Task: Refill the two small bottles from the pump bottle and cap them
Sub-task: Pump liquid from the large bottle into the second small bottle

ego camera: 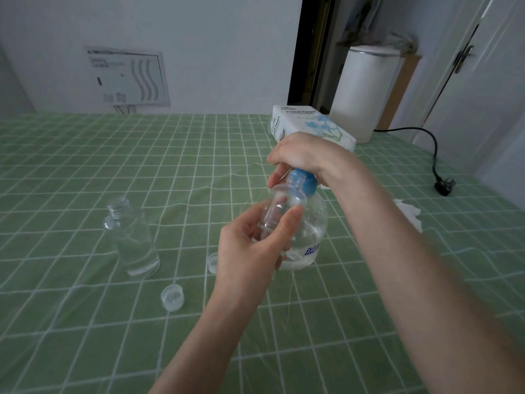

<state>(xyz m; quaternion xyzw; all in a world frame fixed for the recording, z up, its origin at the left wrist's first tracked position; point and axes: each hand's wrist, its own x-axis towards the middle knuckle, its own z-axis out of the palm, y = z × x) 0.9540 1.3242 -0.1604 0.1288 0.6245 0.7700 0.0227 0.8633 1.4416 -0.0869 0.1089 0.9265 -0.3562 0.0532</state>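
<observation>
My left hand (pixel 252 245) holds a small clear bottle (pixel 279 206) tilted up, its open mouth right under the blue pump head. My right hand (pixel 301 155) is closed over the top of the blue pump (pixel 302 180) of the clear pump bottle (pixel 309 237), which stands on the table. A second small clear bottle (pixel 133 240) stands uncapped to the left, with some clear liquid in it. Two clear caps lie on the cloth: one (pixel 172 297) in front, another (pixel 212 263) partly hidden behind my left hand.
A green checked cloth (pixel 85 166) covers the table. A tissue paper box (pixel 309 123) stands behind my right hand, with a white cylindrical appliance (pixel 366 92) beyond it. Its black cord and plug (pixel 443 186) lie at the right. A crumpled white tissue (pixel 409 214) lies beside my right forearm.
</observation>
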